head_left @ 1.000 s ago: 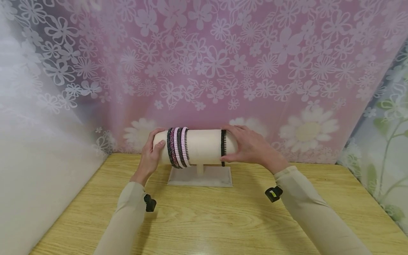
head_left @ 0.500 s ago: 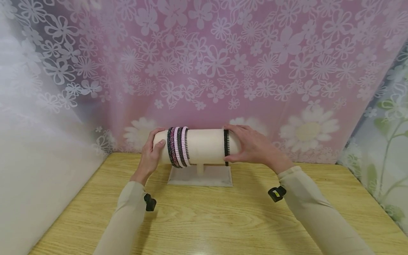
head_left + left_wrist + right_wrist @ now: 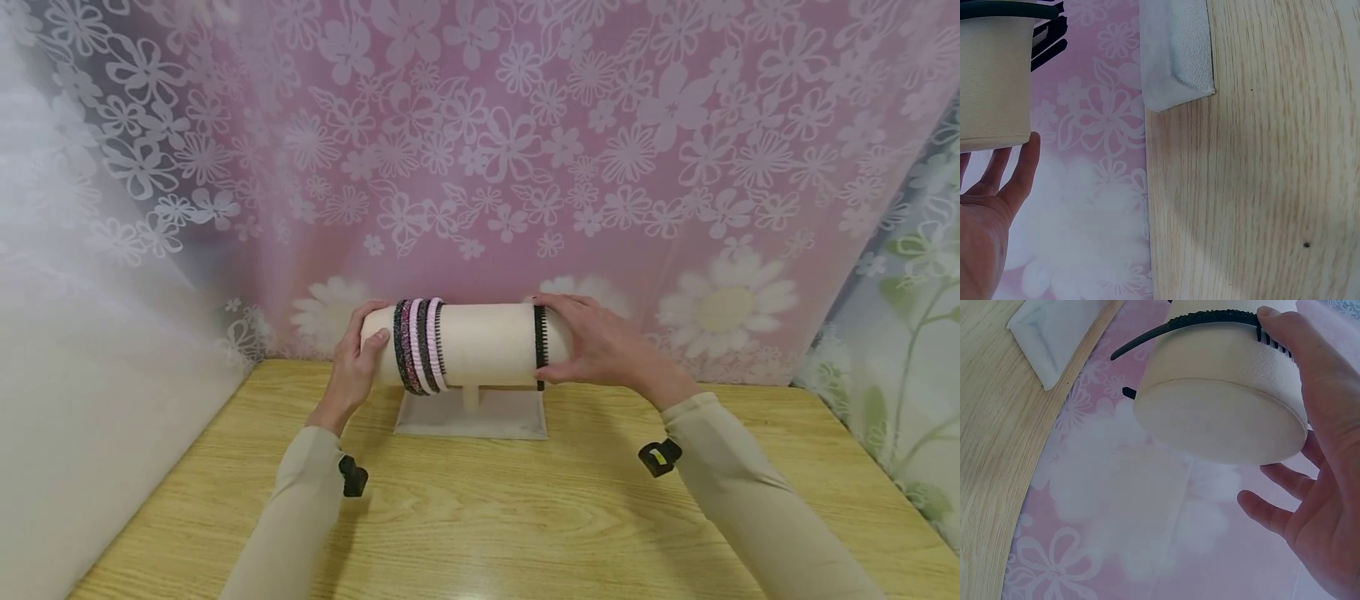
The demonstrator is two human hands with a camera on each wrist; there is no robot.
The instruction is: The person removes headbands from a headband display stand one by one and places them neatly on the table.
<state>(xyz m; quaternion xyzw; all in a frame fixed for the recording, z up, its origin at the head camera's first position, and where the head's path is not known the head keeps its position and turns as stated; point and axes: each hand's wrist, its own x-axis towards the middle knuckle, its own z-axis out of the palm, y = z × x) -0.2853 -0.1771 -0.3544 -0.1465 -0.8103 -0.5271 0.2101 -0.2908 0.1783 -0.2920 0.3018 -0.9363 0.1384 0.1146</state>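
Observation:
A cream padded cylinder (image 3: pixel 487 346), a headband holder, lies level on a short post above a pale base (image 3: pixel 472 423). My left hand (image 3: pixel 351 367) grips its left end, fingertips under the end face edge in the left wrist view. Close to that hand sit several headbands (image 3: pixel 420 346) in black, glittery purple and pale pink, with toothed inner edges. Near the right end, my right hand (image 3: pixel 600 346) pinches a black toothed headband (image 3: pixel 540 346) between thumb and fingers. The right wrist view shows my thumb on this headband's textured band (image 3: pixel 1210 320), its tapered tip sticking out past the cylinder.
The holder stands on a light wooden table (image 3: pixel 480 517) near its back edge. A pink floral curtain (image 3: pixel 465 167) hangs right behind, with pale walls of cloth at left (image 3: pixel 90 375) and right (image 3: pixel 915 375).
My right hand has slid the black headband to the right along the cylinder, toward its right end. The left hand and the other headbands have stayed in place.

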